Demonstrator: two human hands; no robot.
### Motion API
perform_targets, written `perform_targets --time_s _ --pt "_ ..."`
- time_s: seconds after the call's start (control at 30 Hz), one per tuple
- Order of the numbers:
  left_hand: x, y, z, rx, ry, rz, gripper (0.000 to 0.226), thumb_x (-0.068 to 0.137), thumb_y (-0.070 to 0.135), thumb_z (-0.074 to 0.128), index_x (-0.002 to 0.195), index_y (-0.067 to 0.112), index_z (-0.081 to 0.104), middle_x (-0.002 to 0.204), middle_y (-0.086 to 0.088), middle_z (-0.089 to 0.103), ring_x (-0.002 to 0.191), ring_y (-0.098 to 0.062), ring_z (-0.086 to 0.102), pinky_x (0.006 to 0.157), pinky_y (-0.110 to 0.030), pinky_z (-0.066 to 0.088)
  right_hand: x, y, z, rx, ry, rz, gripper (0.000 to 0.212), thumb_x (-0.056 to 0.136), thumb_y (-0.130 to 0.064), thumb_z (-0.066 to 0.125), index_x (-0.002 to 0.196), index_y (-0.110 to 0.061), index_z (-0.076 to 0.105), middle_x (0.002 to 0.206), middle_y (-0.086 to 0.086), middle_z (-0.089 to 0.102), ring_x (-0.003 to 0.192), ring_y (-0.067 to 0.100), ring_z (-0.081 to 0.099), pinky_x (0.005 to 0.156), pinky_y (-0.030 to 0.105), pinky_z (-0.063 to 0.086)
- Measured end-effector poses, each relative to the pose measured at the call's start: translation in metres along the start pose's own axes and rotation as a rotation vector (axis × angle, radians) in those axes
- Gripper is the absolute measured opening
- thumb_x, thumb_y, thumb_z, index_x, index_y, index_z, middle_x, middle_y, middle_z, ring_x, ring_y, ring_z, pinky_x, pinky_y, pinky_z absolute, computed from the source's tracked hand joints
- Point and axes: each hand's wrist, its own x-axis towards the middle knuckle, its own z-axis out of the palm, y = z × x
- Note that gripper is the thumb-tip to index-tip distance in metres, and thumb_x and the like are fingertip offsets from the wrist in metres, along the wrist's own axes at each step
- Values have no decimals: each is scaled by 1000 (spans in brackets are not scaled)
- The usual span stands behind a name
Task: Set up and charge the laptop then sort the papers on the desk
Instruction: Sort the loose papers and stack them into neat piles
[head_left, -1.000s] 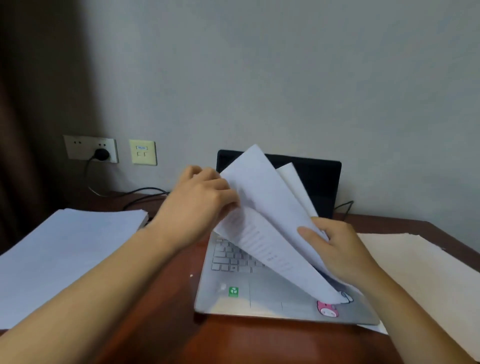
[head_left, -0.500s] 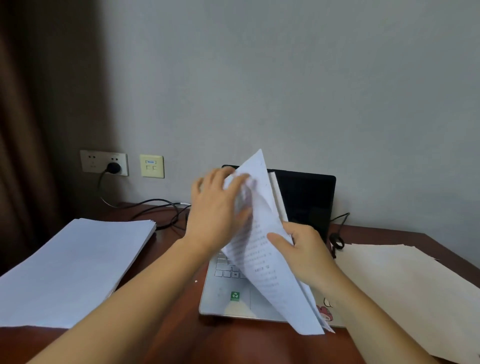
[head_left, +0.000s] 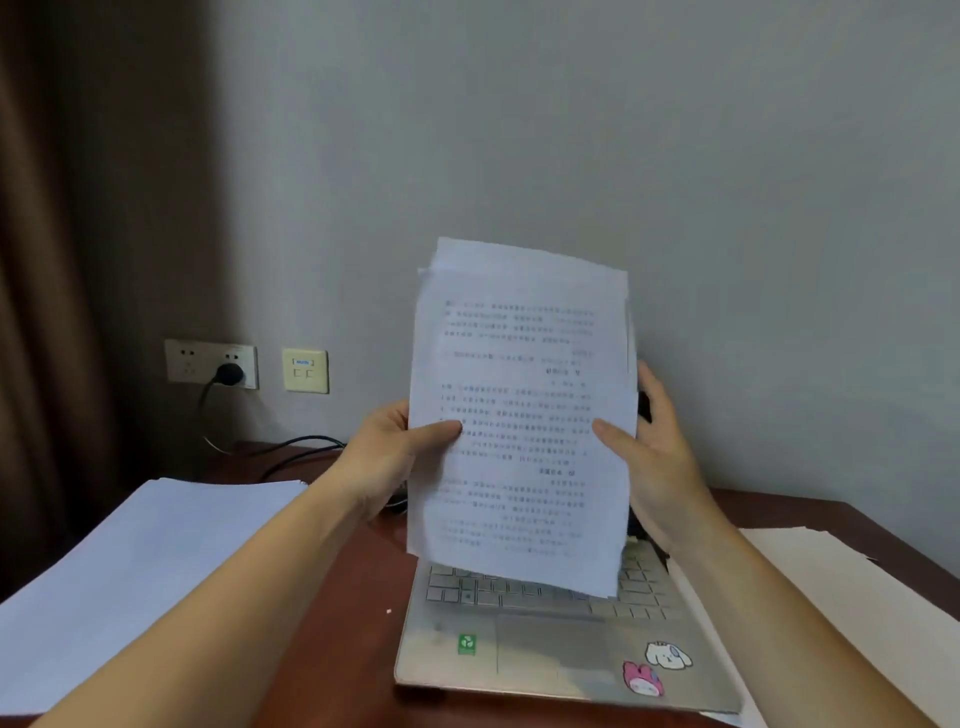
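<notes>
A few white printed sheets (head_left: 519, 415) stand upright in front of me, above the keyboard of an open silver laptop (head_left: 550, 649). My left hand (head_left: 389, 452) grips their left edge, thumb on the front page. My right hand (head_left: 654, 457) holds the right edge, fingers behind. The sheets hide most of the laptop's dark screen. The printed text looks upside down. A black plug (head_left: 228, 373) sits in the wall socket, its cable (head_left: 291, 449) running along the desk behind the laptop.
A thick white paper stack (head_left: 130, 571) lies on the left of the brown desk (head_left: 337, 649). A cream paper pile (head_left: 841, 597) lies to the right, beside the laptop. A brown curtain (head_left: 62, 260) hangs at far left; the grey wall is close behind.
Both hands have lifted the sheets off the laptop keyboard and turned them upright, facing me, squared into one bundle. The view has tilted upward a little.
</notes>
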Motion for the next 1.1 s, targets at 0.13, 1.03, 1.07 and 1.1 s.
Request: perform_targets --time_s 0.13,1.03,1.07,1.1 --pt "-5 -38 -2 165 44 21 40 90 7 74 126 21 62 117 2 75 106 -21 73 97 -48 56 -8 45 -3 -103 85 134 61 88 11 63 136 -25 51 124 4 69 106 17 69 91 44 55" --pt "-42 -18 -128 562 330 -213 17 107 24 49 109 15 63 104 -6 73 96 -25 70 86 -41 58 12 87 122 -306 -263 431 36 99 0 43 122 -15 67 118 1 71 103 19 69 89 41 58" --pt "-50 -14 -143 599 356 -249 16 106 24 50 108 18 65 101 -2 73 92 -21 71 80 -35 58 11 93 137 -293 -273 474 35 97 3 44 118 -11 68 114 3 72 101 21 70 87 40 58" --pt "-55 -11 -154 630 388 -277 16 106 25 52 107 19 66 99 0 73 89 -18 71 76 -32 57 11 99 149 -287 -271 506 33 95 6 46 114 -7 70 109 6 74 98 23 71 86 39 57"
